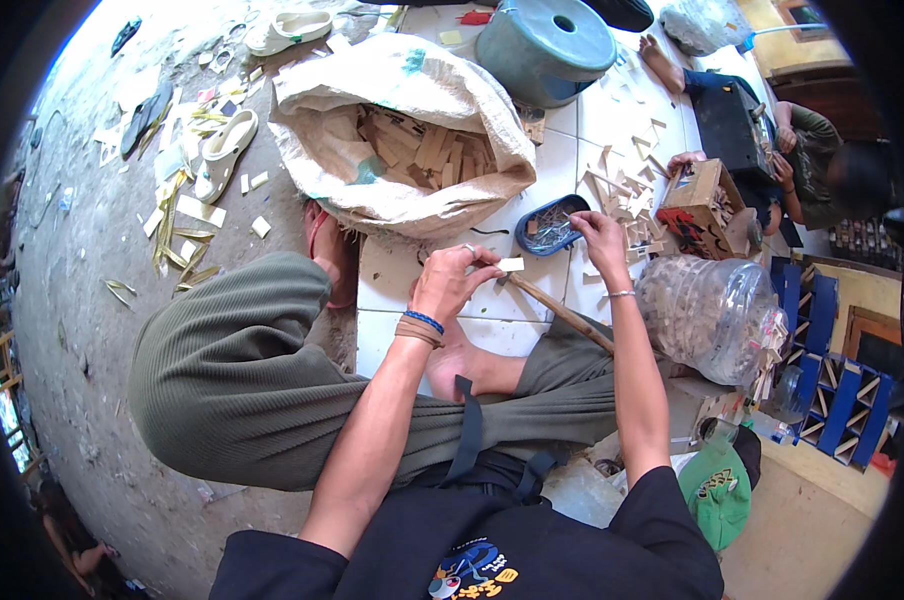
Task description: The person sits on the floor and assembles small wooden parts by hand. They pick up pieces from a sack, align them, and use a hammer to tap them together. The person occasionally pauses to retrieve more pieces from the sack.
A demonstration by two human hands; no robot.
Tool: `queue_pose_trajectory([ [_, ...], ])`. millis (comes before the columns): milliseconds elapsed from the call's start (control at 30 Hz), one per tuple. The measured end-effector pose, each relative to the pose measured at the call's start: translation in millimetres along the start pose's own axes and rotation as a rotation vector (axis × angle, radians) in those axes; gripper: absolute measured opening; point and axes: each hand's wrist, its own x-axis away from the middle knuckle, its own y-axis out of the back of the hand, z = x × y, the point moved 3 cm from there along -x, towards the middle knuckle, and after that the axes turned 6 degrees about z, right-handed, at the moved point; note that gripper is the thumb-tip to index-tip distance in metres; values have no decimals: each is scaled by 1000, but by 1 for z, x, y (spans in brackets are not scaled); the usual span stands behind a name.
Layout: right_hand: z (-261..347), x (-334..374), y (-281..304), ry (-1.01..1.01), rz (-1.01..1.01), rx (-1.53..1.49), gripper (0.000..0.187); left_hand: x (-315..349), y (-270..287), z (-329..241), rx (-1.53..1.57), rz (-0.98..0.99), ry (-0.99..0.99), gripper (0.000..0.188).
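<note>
Between thumb and fingers, my left hand grips a small pale wooden piece. A blue oval tray stands just beyond it, with thin metal nails heaped inside. My right hand is at the tray's right edge, fingertips pinched together; whatever they hold is too small to make out. Below both hands a hammer lies slanted, its wooden handle running toward my right leg. Its head is partly hidden beside the wooden piece and my left fingers.
A large woven sack of wooden pieces stands beyond my hands, with a blue-grey bucket behind it. Wood strips lie scattered on the tiles. A clear plastic jug lies at right. Another person's hand works near a cardboard box.
</note>
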Motion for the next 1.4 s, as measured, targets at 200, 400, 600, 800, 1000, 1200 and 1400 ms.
queue_pose_trajectory([
  [200,68,64,-24,115,-1,-90,23,2,0,0,-21,-13,-44,25],
  [400,119,110,-58,476,41,397,10,4,-2,0,-27,-14,-28,26],
  [600,122,111,-73,565,55,552,8,5,-1,-2,-11,-21,-35,26],
  [800,126,107,-72,610,74,601,8,3,-1,0,-42,-7,-34,25],
  [1000,130,107,-74,622,84,666,7,2,-1,0,-50,-19,-58,23],
  [1200,131,104,-73,621,116,681,7,3,0,0,-40,-15,-30,24],
  [1400,132,103,-72,632,140,704,8,2,0,-1,-32,-11,-22,23],
])
